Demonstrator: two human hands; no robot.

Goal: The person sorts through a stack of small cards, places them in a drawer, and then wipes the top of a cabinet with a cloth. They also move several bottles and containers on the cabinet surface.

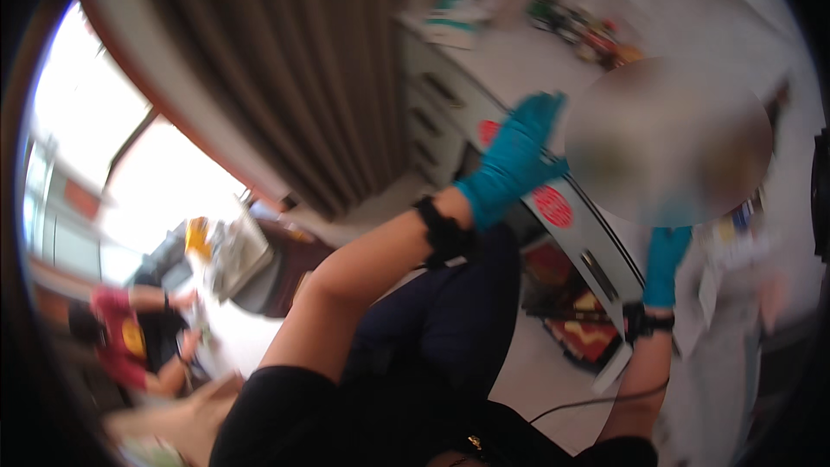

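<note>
My left hand [515,155], in a teal glove, is over the front edge of a white desk [519,68]. Its thumb stands apart from the fingers, and no object shows in it. Farther right, my right hand [668,266] wears a matching glove. A blurred round patch hides its fingers and the part of the desk before it, so what it touches cannot be made out. Both wrists carry black bands. Below my left hand, a red round sticker [553,206] marks the desk's front.
Drawers [441,100] stand beside a brown curtain [279,65]. A white and green box [452,21] and small blurred items [583,32] lie at the desk's back. Red patterned items [577,331] sit underneath. A dark cable [583,404] crosses near my right forearm. Another person [126,337] is at far left.
</note>
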